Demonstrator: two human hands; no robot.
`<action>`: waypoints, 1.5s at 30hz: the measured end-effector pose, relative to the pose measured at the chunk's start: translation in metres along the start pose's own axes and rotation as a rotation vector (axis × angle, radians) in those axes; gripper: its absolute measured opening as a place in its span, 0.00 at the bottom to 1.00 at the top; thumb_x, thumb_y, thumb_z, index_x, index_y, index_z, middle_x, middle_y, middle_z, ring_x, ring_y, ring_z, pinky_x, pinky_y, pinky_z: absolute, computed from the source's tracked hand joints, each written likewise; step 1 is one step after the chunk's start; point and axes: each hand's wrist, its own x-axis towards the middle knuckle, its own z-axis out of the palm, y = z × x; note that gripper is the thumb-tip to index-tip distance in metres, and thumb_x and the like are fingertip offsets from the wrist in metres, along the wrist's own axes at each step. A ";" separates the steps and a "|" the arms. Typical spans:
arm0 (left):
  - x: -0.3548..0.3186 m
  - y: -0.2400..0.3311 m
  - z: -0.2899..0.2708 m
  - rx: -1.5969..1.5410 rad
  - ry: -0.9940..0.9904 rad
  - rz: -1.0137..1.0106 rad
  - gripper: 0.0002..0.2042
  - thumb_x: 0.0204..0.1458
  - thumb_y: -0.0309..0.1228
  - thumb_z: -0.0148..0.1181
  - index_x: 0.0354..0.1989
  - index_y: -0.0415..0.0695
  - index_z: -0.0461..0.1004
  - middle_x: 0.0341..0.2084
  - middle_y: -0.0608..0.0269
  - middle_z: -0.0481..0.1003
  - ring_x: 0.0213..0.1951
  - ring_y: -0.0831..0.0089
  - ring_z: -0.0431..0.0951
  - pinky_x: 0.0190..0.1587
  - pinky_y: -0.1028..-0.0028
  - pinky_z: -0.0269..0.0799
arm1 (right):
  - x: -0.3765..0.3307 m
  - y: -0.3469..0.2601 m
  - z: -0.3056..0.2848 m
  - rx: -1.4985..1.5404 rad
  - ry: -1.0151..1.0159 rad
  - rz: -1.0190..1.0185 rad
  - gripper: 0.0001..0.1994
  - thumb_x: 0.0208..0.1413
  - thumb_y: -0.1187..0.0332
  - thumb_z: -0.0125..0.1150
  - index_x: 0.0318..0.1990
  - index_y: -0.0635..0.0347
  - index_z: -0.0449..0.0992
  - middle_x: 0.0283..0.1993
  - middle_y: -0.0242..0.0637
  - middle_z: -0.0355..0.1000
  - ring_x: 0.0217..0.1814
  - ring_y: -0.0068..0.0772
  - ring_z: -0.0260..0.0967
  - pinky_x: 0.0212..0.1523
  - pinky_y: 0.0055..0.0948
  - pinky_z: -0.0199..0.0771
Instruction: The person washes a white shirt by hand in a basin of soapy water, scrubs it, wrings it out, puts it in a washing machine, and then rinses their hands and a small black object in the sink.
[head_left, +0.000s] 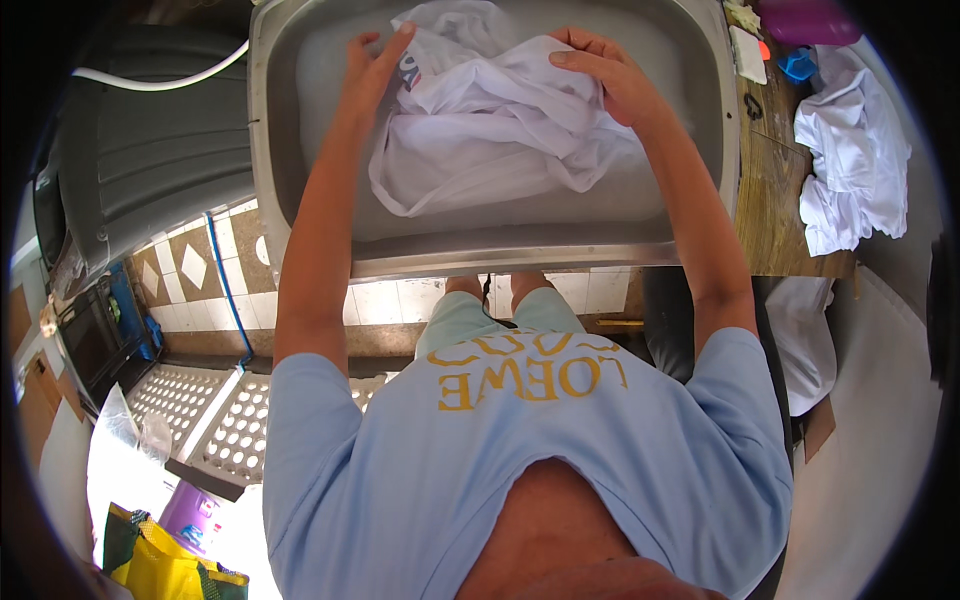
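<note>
In a metal basin [690,210] of cloudy water lies a bunched wet white garment [500,120], with a dark and red print on its left part. My left hand [378,68] is at the garment's upper left edge, its thumb and fingers apart. At the upper right side of the cloth, my right hand [615,82] has its thumb and fingers closed on a fold. Some of the right fingertips are hidden by the fabric.
To the right, a wooden surface [770,215] holds another white garment [855,150], a blue plastic piece [797,65] and a white block [748,55]. A dark ribbed panel [165,150] stands left of the basin. Lower left are a blue hose [226,285] and a yellow bag [165,560].
</note>
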 end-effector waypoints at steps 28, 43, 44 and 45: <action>-0.070 0.056 -0.122 -1.011 -0.229 0.424 0.32 0.31 0.33 0.56 0.53 0.40 0.68 0.52 0.46 0.69 0.54 0.46 0.68 0.59 0.39 0.51 | -0.009 0.036 -0.106 0.383 0.349 0.085 0.16 0.53 0.62 0.62 0.46 0.60 0.73 0.44 0.34 0.73 0.46 0.29 0.70 0.49 0.30 0.71; -0.035 0.066 -0.117 -0.547 -0.138 0.454 0.13 0.48 0.18 0.56 0.43 0.39 0.69 0.39 0.54 0.74 0.44 0.60 0.74 0.55 0.59 0.66 | -0.015 0.050 -0.103 0.532 0.216 0.098 0.22 0.54 0.55 0.59 0.49 0.65 0.70 0.46 0.39 0.73 0.48 0.33 0.71 0.50 0.31 0.70; -0.029 0.062 -0.121 -0.537 -0.135 0.452 0.12 0.48 0.18 0.57 0.41 0.41 0.70 0.37 0.60 0.74 0.43 0.67 0.74 0.53 0.64 0.66 | -0.018 0.051 -0.101 0.509 0.224 0.082 0.24 0.55 0.53 0.57 0.50 0.65 0.69 0.48 0.39 0.73 0.49 0.34 0.70 0.50 0.32 0.70; -0.025 0.055 -0.134 -0.469 -0.161 0.465 0.12 0.48 0.20 0.56 0.42 0.41 0.70 0.40 0.58 0.74 0.46 0.66 0.73 0.55 0.62 0.64 | -0.025 0.041 -0.100 0.428 0.108 -0.105 0.28 0.56 0.49 0.53 0.54 0.66 0.67 0.52 0.40 0.70 0.53 0.36 0.68 0.54 0.35 0.68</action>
